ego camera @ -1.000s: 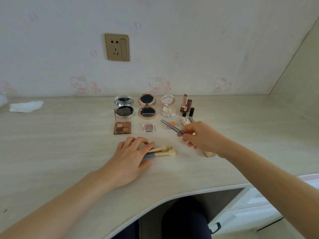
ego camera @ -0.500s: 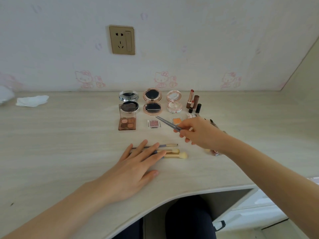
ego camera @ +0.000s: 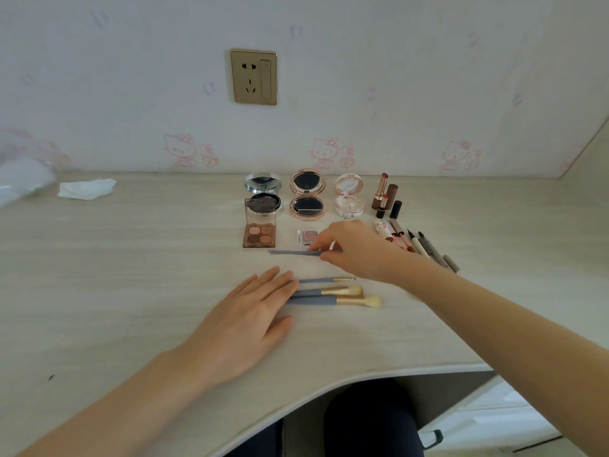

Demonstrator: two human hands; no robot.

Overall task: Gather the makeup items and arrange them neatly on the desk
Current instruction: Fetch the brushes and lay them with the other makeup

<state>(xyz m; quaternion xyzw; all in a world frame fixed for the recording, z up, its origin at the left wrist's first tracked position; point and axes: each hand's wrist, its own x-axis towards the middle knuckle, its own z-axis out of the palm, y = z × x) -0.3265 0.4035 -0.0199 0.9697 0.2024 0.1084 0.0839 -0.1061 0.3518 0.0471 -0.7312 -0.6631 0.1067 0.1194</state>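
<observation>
Pinched between thumb and fingertips of the right hand, a thin grey-blue brush handle lies level at frame centre, low over the desk (contact with the surface cannot be told), just below the small pink pan. Right forearm reaches in from the lower right. Left hand lies flat, palm down, fingers straight, tips touching the handle ends of three brushes laid in parallel. Compacts and lipsticks line the wall above.
</observation>
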